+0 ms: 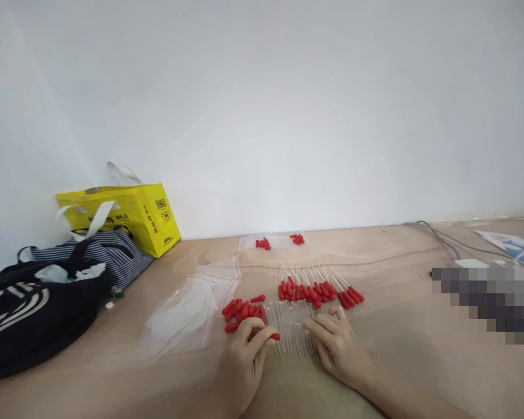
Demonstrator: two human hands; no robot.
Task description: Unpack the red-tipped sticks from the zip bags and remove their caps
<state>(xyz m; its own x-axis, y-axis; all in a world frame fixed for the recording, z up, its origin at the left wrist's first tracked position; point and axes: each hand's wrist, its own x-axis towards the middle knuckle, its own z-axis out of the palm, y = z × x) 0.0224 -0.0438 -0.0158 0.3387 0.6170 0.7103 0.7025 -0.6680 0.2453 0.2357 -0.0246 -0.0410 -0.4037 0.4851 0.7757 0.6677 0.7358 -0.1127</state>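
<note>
Head view: left hand (247, 352) holds one red bulb (276, 336); right hand (339, 348), one tube (296, 323).

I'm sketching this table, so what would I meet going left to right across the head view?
Black bag, yellow bag, plastic bags, left hand, bare tubes, right hand, printed sheet.

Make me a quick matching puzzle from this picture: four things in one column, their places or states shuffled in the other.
1. Left hand
2. Yellow bag
3. Bare clear tubes
4. Black bag

A. At the picture's left edge
B. Lying side by side, left of the right hand
C. Pinching a red bulb
D. Behind the striped bag

Pairs: 1-C, 2-D, 3-B, 4-A
</note>
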